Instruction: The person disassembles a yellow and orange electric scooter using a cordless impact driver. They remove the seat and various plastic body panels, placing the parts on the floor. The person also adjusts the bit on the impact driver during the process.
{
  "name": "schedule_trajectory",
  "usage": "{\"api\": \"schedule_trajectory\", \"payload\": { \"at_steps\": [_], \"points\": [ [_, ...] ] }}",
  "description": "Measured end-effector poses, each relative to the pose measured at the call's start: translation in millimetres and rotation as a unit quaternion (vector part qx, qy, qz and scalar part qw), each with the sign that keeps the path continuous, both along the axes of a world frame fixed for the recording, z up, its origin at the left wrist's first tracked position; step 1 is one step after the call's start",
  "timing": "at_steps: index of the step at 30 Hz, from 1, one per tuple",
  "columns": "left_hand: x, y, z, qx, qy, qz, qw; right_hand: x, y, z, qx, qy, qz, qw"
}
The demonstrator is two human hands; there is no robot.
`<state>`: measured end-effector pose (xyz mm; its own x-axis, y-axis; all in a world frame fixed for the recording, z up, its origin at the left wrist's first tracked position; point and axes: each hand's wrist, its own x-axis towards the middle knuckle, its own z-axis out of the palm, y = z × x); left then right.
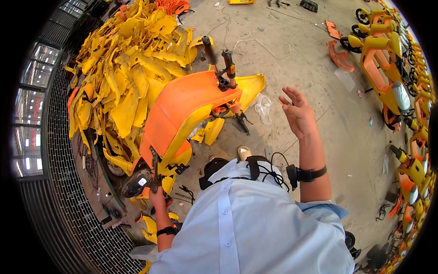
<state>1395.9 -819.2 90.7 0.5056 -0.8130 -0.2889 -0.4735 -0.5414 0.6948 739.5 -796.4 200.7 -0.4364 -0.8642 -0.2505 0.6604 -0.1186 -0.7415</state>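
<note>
The pale blue shirt [255, 219] fills the foreground; left hand [156, 195] clamps the orange-and-yellow plastic scooter body [182, 114] beside heaped yellow plastic panels [123, 68], right hand [299, 114] raised, fingers spread, empty

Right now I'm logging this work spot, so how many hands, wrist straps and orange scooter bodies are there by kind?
Bare hands: 2, the left hand gripping the lower end of the scooter body, the right hand raised open in the air
Black wrist straps: 2, left strap, right strap
Orange and yellow plastic scooter body lying tilted: 1
Total: 5
</note>
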Motion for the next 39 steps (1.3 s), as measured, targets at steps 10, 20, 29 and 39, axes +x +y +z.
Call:
{"api": "schedule_trajectory", "payload": {
  "at_steps": [10,20,29,39],
  "points": [
    [-5,0,19,0.011,-0.014,-0.017,1.000,-7,4,-64,0.087,-0.023,-0.068,0.994],
    [32,-20,36,0.104,0.077,-0.118,0.984,10,187,-331,0.404,-0.131,-0.230,0.876],
    [42,-25,50,0.126,0.098,-0.160,0.974,91,283,-296,0.515,-0.045,-0.134,0.845],
    [72,-39,33,0.157,0.185,-0.237,0.941,154,301,-240,0.461,-0.053,-0.213,0.860]
  ]
}}
